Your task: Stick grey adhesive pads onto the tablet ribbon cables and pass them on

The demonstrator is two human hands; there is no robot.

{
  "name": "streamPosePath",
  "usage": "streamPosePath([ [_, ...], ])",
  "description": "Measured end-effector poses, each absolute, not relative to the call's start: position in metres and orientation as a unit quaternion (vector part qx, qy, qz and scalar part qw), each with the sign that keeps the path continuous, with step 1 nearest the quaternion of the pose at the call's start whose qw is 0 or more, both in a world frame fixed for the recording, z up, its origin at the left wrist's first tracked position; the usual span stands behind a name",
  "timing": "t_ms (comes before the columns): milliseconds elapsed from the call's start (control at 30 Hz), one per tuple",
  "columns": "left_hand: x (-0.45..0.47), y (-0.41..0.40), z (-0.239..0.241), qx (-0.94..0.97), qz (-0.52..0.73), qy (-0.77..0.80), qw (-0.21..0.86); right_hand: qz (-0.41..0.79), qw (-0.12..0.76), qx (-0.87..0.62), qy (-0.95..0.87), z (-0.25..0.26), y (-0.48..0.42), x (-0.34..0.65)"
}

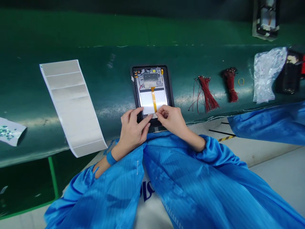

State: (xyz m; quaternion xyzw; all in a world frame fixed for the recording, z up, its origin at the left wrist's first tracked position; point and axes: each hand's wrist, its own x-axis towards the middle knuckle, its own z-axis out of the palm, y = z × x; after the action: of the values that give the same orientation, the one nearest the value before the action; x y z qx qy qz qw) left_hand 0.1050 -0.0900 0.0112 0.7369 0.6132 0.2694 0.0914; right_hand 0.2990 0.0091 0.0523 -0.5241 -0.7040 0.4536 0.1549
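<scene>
An opened tablet [152,92] lies on the green bench, its black frame showing a circuit board at the far end, a white battery panel and an orange flex cable [154,99] running down the middle. My left hand [132,128] rests on the tablet's near left corner, fingertips pinched at the lower end of the flex cable. My right hand [172,118] meets it from the right, thumb and forefinger pressed together at the same spot. Both wrists wear blue sleeves.
A long sheet of grey adhesive strips [71,105] hangs over the bench edge at left. Two bundles of red wires [207,93] [230,84], a rubber band [240,81] and a clear plastic bag [268,73] lie at right. A co-worker's blue sleeve [269,122] enters from the right.
</scene>
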Motion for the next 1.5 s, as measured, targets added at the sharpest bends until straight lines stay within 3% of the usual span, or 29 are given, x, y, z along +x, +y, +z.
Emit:
streamPosePath([
  [133,0.106,-0.09,0.01,0.74,0.276,0.606,0.088,0.403,0.113,-0.522,-0.743,0.055,0.009,0.295],
  [333,0.106,-0.096,0.01,0.744,0.248,0.617,0.058,0.25,-0.049,-0.521,-0.815,0.068,0.012,0.289],
  [433,0.106,-0.098,0.012,0.746,0.235,0.622,0.038,0.204,-0.081,-0.529,-0.82,0.071,0.02,0.299],
  [800,0.107,-0.09,0.018,0.797,0.195,0.568,0.06,0.27,-0.015,-0.507,-0.818,0.063,0.03,0.328],
  [933,0.081,-0.105,0.018,0.79,0.185,0.583,0.036,0.347,0.121,-0.52,-0.771,0.059,0.048,0.363],
  [1033,0.076,-0.105,0.013,0.796,0.209,0.567,0.041,0.26,0.232,-0.574,-0.741,0.058,0.07,0.41],
  [1100,0.075,-0.102,0.011,0.8,0.223,0.555,0.043,0.197,0.211,-0.555,-0.78,0.06,0.082,0.439],
  [1267,0.077,-0.092,0.016,0.829,0.201,0.521,0.024,0.146,0.05,-0.426,-0.891,0.058,0.09,0.463],
  [1500,0.107,-0.078,0.021,0.841,0.156,0.512,0.073,0.161,0.009,-0.389,-0.907,0.051,0.095,0.452],
])
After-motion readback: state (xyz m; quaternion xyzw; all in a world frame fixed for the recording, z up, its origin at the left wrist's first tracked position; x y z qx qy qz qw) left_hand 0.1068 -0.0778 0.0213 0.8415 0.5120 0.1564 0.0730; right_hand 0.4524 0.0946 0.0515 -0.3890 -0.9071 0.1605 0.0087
